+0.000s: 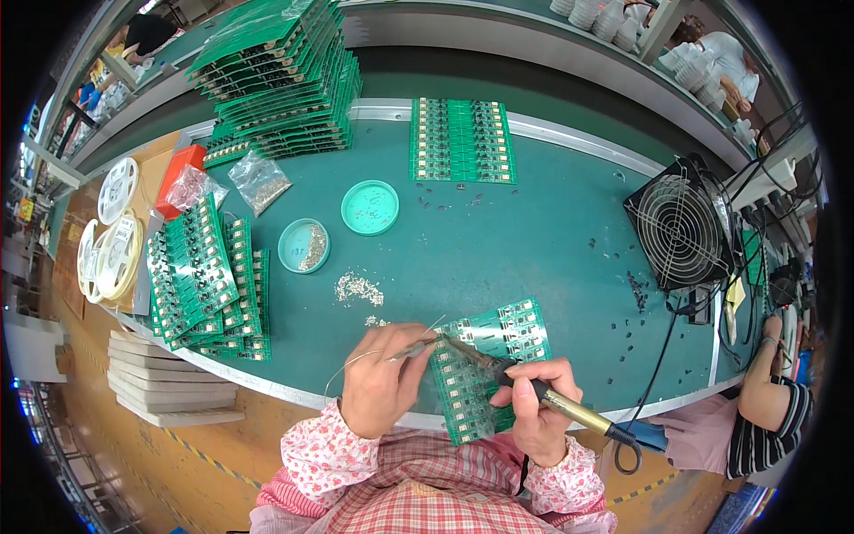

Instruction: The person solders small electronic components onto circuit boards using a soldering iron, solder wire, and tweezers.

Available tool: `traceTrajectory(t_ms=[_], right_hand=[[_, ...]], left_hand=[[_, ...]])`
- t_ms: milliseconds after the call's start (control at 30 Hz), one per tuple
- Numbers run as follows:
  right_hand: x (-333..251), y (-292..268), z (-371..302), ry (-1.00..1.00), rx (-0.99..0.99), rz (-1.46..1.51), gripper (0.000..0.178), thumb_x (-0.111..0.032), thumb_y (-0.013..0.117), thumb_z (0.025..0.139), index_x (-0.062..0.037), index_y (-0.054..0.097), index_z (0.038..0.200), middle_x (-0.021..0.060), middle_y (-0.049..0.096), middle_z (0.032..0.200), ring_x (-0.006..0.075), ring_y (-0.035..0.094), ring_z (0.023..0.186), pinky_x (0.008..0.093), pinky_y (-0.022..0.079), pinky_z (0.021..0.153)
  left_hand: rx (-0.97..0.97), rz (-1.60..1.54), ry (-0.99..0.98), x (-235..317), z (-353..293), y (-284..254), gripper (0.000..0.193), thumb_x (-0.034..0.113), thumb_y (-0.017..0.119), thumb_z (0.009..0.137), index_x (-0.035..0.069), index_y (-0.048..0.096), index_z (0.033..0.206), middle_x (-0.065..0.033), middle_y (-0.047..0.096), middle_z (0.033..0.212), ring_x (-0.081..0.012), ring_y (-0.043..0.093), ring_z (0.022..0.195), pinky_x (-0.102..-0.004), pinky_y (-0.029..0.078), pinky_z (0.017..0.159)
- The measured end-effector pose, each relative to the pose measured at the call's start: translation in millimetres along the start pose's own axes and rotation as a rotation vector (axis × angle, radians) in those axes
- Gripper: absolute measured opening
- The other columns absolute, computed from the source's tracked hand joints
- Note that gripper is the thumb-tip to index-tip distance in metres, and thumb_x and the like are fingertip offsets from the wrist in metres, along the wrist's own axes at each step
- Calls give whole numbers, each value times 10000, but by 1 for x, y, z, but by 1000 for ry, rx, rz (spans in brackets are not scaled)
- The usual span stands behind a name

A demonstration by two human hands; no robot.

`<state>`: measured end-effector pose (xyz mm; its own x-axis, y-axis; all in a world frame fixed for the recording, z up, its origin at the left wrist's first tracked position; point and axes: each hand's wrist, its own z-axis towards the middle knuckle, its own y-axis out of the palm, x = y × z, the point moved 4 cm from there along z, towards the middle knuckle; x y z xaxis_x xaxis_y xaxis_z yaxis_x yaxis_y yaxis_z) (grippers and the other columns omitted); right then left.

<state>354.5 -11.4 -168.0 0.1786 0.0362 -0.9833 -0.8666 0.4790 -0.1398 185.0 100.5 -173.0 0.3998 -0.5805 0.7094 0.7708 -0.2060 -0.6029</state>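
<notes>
My right hand [538, 405] is wrapped round a soldering iron [569, 409] with a dark grip and a brass-coloured handle. Its tip reaches the upper left part of a green circuit board panel [467, 400], which lies tilted at the table's near edge. My left hand [382, 369] pinches metal tweezers [414, 349], their points at the board's left edge by the iron tip. A thin wire [342, 369], probably solder, loops past the same fingers. Whether tip, tweezers and board touch is too small to tell. Loose pale components [358, 289] lie beyond my left hand.
Circuit boards stand in a tall stack [276, 89]; more boards [200, 280] pile at left. Two turquoise dishes [370, 207] hold small parts. Another panel [463, 142] lies at the back. A fan [680, 227] and the iron's cable [658, 365] are right. A person [765, 409] sits beyond.
</notes>
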Motion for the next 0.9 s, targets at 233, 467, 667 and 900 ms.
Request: traceTrajectory(t_ms=[233, 467, 667, 900], right_hand=[[-4, 2, 5, -60, -67, -138, 117, -100, 663, 952, -19, 613, 1020, 51, 706, 682, 120, 697, 611, 259, 532, 566], [-6, 5, 6, -76, -83, -149, 131, -100, 675, 949, -17, 610, 1026, 51, 713, 689, 126, 711, 624, 256, 537, 568], [-7, 10, 4, -201, -69, -212, 109, -105, 647, 947, -7, 612, 980, 76, 713, 702, 157, 731, 631, 247, 526, 561], [-11, 8, 6, -321, -101, -303, 74, -71, 670, 921, -29, 631, 969, 52, 716, 689, 150, 731, 628, 246, 530, 575]], left_hand=[[1, -2, 30, 0, 1, 2, 250, -31, 745, 793, 17, 664, 1024, -109, 701, 1004, -323, 662, 872, -398, 530, 750], [6, 6, 24, 0, 0, 1, 252, -31, 743, 793, 25, 670, 1027, -105, 703, 1005, -316, 659, 862, -394, 534, 742], [3, 16, 17, 0, 0, 1, 270, -31, 741, 792, 31, 664, 1043, -105, 704, 1007, -314, 660, 862, -394, 536, 742], [9, 3, 3, 3, 2, 1, 206, -50, 736, 806, 7, 686, 997, -126, 709, 982, -314, 673, 838, -369, 528, 738]])
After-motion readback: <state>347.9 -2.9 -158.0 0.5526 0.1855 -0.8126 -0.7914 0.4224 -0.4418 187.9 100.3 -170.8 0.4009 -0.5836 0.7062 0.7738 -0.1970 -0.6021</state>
